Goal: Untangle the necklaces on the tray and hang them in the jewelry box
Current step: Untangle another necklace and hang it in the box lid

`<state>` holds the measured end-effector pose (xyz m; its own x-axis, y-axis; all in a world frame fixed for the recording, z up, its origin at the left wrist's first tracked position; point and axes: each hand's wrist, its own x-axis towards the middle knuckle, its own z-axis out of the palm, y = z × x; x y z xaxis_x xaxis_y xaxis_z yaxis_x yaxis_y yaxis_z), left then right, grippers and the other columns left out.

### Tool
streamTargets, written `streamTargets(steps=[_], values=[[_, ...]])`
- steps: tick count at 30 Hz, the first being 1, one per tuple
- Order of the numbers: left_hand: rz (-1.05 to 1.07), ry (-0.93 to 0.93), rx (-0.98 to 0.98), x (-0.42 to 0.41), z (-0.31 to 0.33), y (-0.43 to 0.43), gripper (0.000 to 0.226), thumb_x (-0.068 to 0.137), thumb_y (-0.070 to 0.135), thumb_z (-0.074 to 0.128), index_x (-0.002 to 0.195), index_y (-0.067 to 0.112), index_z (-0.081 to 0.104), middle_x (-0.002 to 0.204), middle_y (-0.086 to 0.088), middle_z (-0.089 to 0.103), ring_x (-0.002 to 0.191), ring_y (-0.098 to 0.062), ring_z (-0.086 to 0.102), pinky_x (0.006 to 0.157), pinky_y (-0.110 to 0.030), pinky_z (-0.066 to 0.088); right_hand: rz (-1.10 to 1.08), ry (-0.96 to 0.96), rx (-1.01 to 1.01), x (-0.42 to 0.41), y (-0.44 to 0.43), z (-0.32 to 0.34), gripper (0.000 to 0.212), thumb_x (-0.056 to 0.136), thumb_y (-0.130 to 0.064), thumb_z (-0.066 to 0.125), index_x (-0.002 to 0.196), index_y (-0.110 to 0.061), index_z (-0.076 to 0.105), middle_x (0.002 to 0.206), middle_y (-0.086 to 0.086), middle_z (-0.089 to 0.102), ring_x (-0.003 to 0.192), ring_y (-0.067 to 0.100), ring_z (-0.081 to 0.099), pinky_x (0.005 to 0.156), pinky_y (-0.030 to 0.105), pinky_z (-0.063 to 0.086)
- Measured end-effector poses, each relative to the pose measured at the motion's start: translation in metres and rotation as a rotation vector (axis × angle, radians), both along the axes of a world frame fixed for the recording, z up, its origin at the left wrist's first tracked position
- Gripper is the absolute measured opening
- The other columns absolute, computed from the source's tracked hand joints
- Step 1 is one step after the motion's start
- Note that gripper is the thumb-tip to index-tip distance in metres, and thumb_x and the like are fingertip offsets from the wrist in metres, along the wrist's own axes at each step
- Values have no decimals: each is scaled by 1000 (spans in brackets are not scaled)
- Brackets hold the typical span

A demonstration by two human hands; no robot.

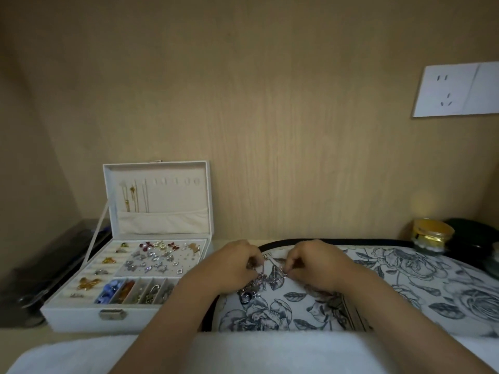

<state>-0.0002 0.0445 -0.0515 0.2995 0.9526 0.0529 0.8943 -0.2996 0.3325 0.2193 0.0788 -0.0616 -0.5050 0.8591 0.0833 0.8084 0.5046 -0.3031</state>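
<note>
A tangle of silver necklaces (259,279) hangs between my two hands over the flower-printed tray (405,276). My left hand (232,263) pinches the chains at their left side. My right hand (310,261) pinches them at the right. A round dark pendant (247,296) dangles from the tangle and rests on the tray. The white jewelry box (129,317) stands open at the left, its lid (158,198) upright. Gold necklaces (133,198) hang from the lid's left hooks; the right hooks (186,181) are bare.
The box's lower tray holds several earrings, rings and beads (151,263). A dark case (40,273) lies left of the box. A glass jar with a gold lid (432,236) stands at the back right. A wall socket (456,90) is on the wooden panel. White cloth (243,352) covers the near edge.
</note>
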Motion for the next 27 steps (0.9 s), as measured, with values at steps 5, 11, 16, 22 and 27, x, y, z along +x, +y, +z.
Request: streamTargets(steps=[5,11,16,22,27], values=[[-24,76,-7,-8,3,3,28,91,25,68,118,31,70,117,9,57,108,-7,49,91,-20,37,-152,-192,178,12,2,0,20,92,-25,57,103,-29,74,107,-6,63,92,16,62,74,27,49],[14,71,-33,-6,-7,3,36,86,40,72,121,35,67,122,5,54,116,-14,52,99,-32,45,68,57,112,-25,-18,-4,28,91,-35,63,118,-36,68,108,-13,57,97,7,55,82,29,49],[32,140,-168,-11,1,2,70,76,58,74,139,39,50,140,6,43,132,-15,39,109,-37,38,96,55,-83,-20,-17,0,16,85,-35,75,101,-36,74,93,-16,66,84,0,60,79,23,51],[3,63,-59,-10,4,3,47,89,42,68,134,35,55,132,6,47,126,-15,44,104,-32,40,-54,-158,-208,3,-15,22,10,79,-29,73,89,-29,74,85,-17,67,82,1,61,70,20,48],[-32,89,-46,-5,-1,1,39,82,43,75,119,38,64,116,8,49,117,-11,42,99,-33,42,-14,-139,-31,-6,-17,20,32,81,-14,62,104,-34,70,104,-14,60,96,8,59,85,25,51]])
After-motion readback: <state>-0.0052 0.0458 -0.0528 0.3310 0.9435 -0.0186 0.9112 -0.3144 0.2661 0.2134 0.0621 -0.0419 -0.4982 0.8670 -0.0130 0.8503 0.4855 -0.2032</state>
